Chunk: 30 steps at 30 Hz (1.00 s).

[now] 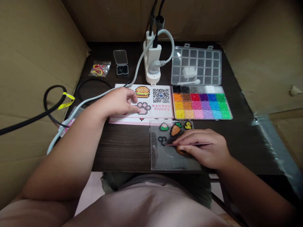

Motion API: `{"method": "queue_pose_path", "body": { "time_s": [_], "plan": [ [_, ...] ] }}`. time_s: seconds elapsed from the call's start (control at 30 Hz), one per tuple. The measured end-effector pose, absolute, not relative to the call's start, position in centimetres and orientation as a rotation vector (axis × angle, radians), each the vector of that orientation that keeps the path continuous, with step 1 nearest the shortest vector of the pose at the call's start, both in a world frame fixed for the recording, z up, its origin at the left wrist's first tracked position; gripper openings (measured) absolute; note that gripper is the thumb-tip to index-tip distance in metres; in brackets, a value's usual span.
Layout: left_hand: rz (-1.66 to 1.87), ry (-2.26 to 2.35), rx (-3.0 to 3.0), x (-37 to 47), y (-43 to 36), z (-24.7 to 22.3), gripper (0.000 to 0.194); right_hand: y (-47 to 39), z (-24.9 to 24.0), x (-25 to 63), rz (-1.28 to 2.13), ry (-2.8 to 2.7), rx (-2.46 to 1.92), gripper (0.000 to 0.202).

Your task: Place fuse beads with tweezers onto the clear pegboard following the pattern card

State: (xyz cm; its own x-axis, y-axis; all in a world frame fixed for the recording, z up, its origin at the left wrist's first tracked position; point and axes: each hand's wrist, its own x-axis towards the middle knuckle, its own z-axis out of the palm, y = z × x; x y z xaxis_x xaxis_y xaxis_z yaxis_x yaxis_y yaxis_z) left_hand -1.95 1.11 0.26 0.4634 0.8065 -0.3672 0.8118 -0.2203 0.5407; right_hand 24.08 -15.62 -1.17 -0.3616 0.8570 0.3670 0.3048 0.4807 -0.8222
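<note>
Pink tweezers (195,144) are pinched in my right hand (205,146), their tip at a partial black bead outline (162,140) on the clear pegboard (163,160). Also on the board are a carrot (175,129), a yellow duck (188,125), a green and pale bead shape (164,127) and a brown one partly hidden under my fingers. My left hand (121,101) rests on the pattern sheet (151,115) with fingers curled apart and nothing between them, the index or thumb tip beside the printed paw (144,108). A printed burger (142,92) shows above.
An open bead case (202,102) with its lid (196,64) lies at the right. Behind the sheet stands a white power strip (152,63) with cables. Further left are a small box of black beads (122,70) and a plastic bag (100,69). Cardboard walls enclose the table.
</note>
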Motion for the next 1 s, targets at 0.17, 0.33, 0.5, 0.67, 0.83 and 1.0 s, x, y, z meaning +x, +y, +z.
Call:
{"method": "queue_pose_path", "body": {
  "time_s": [0.17, 0.33, 0.5, 0.67, 0.83, 1.0],
  "plan": [
    [-0.023, 1.342, 2.032, -2.0, 1.1, 0.3, 0.044, -15.6, -1.2, 24.1, 0.85, -1.883, -0.962, 0.012],
    [-0.019, 1.323, 2.021, -1.9, 1.1, 0.5, 0.044, -15.7, -1.2, 24.1, 0.846, -1.882, -0.968, 0.012],
    [-0.014, 1.32, 2.002, -1.9, 1.1, 0.4, 0.044, -15.6, -1.1, 24.0, 0.856, -1.876, -0.978, 0.014],
    [-0.007, 1.322, 1.996, -2.0, 1.1, 0.2, 0.047, -15.6, -1.0, 24.0, 0.874, -1.838, -0.98, 0.014],
    [0.018, 1.314, 2.02, -2.0, 0.9, 0.2, 0.041, -15.8, -0.8, 24.3, 0.849, -1.788, -1.045, 0.016],
    [0.049, 1.294, 1.996, -2.2, 0.8, 0.2, 0.046, -15.8, -0.2, 25.4, 0.634, -1.686, -1.193, 0.014]
  ]
}}
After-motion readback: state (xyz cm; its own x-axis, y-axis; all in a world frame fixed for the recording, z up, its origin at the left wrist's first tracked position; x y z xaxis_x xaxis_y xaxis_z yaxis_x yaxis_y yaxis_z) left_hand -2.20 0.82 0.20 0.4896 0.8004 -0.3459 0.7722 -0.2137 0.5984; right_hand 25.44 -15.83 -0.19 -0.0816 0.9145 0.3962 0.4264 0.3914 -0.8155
